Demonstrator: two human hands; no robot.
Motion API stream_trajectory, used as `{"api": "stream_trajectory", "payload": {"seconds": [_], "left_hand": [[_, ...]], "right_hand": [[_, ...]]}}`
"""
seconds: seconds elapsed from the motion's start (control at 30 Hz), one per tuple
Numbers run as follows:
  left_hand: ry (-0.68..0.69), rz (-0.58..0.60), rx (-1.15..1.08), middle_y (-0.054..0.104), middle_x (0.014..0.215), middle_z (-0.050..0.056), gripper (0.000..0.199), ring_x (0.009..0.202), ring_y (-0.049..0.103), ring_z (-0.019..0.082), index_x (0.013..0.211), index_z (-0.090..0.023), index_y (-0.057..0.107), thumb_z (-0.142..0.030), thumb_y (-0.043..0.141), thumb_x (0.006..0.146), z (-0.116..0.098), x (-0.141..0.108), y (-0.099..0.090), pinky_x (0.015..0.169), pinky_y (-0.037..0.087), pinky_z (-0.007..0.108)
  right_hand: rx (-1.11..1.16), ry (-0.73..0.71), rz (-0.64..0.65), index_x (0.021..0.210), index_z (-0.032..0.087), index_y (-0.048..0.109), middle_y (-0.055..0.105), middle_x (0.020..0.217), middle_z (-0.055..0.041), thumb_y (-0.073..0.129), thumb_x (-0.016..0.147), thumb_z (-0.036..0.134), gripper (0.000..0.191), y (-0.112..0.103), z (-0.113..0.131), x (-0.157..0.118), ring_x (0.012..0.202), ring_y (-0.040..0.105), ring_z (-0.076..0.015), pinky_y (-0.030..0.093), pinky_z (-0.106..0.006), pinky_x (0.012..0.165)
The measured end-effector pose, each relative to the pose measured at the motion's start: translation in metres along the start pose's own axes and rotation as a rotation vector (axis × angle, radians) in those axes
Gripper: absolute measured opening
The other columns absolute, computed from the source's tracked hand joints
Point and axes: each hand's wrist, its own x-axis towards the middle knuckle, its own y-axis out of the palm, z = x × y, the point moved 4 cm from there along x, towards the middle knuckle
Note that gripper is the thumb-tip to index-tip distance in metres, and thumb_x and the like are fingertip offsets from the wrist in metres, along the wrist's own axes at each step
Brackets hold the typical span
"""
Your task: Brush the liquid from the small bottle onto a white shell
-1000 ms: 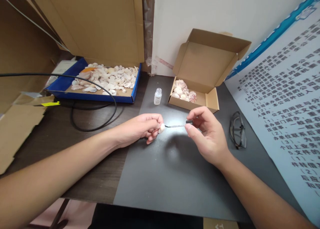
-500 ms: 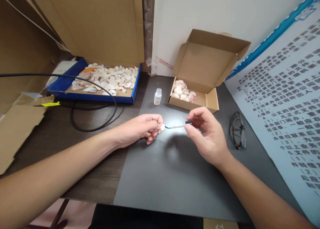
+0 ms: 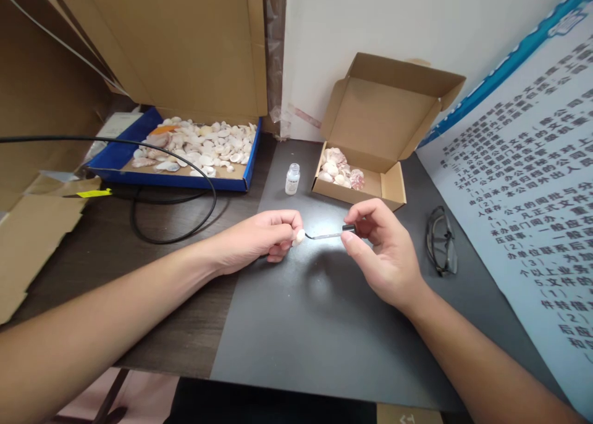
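Fingers (image 3: 290, 229) of left hand (image 3: 252, 241) pinching small pale shell (image 3: 300, 237), held just above the dark mat (image 3: 319, 325) near middle of surface (image 3: 152, 275). Fingers of right hand (image 3: 384, 254) pressed together on black cap end of thin brush applicator (image 3: 328, 233), its tip touching the shell.

Risks, as judged: shell slipping from so light a pinch, since only its edge is gripped; liquid from the tip dripping onto the mat or onto fingertips if the brush is overloaded; open small clear bottle (image 3: 292, 179), standing uncapped toward the far edge of the mat, tipping if a wrist sweeps back.

Behind the bottle, toward the far right edge: small open cardboard box (image 3: 370, 127) with pinkish shells (image 3: 340, 169) inside. At far left corner: blue tray (image 3: 115, 158) heaped with white shells (image 3: 199, 146), large cardboard sheet leaning behind. Black cable (image 3: 185, 158) looping over brown wood at left. Folded glasses (image 3: 441, 241) near right edge, beside printed poster (image 3: 532, 189). White wall behind.
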Motion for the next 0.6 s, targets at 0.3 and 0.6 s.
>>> {"api": "stream_trajectory", "payload": {"seconds": [0.3,0.6], "left_hand": [[0.015,-0.001,0.021,0.04,0.057,-0.006,0.008,0.053,0.03,0.007,0.072,-0.017,0.051,-0.017,0.058,0.076,0.0008,0.0009,-0.0011,0.051,0.023,0.021],[0.03,-0.001,0.026,0.041,0.058,-0.006,0.006,0.053,0.029,0.007,0.072,-0.018,0.051,-0.014,0.055,0.076,0.001,0.0011,-0.0009,0.05,0.022,0.021]], "right_hand": [[0.05,0.007,-0.046,0.091,0.024,0.051,0.046,0.069,0.006,0.059,0.085,0.017,0.012,-0.0049,0.0,-0.0001,0.056,0.045,-0.0099,0.04,-0.024,0.053],[-0.018,-0.01,0.004,0.087,0.023,0.05,0.045,0.066,0.0069,0.059,0.084,0.016,0.012,-0.0019,0.0008,0.0013,0.055,0.044,-0.0092,0.039,-0.023,0.052]]}}
